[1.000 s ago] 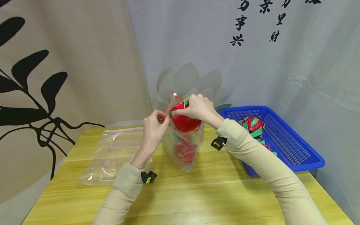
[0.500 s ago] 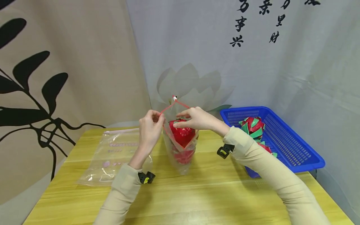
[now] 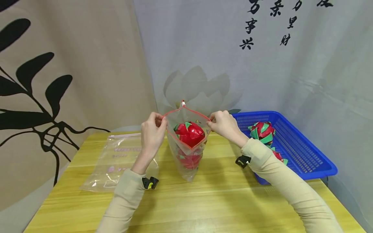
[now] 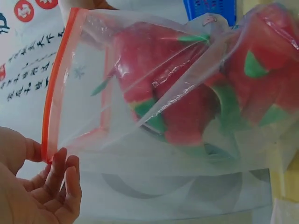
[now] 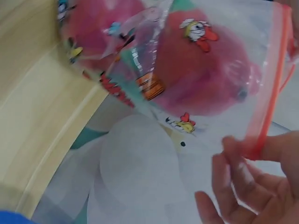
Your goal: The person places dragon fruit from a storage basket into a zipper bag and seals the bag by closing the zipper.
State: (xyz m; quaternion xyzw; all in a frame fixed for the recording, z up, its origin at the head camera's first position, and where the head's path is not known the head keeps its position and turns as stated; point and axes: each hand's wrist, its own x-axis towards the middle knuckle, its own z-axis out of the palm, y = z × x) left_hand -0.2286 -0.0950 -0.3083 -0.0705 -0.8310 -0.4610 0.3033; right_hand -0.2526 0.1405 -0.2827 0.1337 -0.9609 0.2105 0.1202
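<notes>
A clear zip bag (image 3: 186, 168) with a red zip edge stands upright on the table, its mouth spread wide. Inside lie two red dragon fruits with green scales, the upper dragon fruit (image 3: 190, 133) resting above the lower dragon fruit (image 3: 190, 160). My left hand (image 3: 152, 131) pinches the left side of the red rim between thumb and fingers. On the opposite side my right hand (image 3: 225, 126) pinches the rim's right edge. Cartoon prints show on the bag (image 5: 201, 35) in the right wrist view. The white slider (image 3: 183, 103) sits at the far corner.
A second clear zip bag (image 3: 102, 165) lies flat on the left of the wooden table (image 3: 186, 207). On the right, a blue plastic basket (image 3: 300, 152) holds more dragon fruits (image 3: 263, 132), partly hidden by the right sleeve. A printed curtain (image 3: 186, 48) hangs behind the table.
The upper dragon fruit has gone down into the bag and the right hand has let go of it. That hand has moved right to the rim, and the mouth is spread wider.
</notes>
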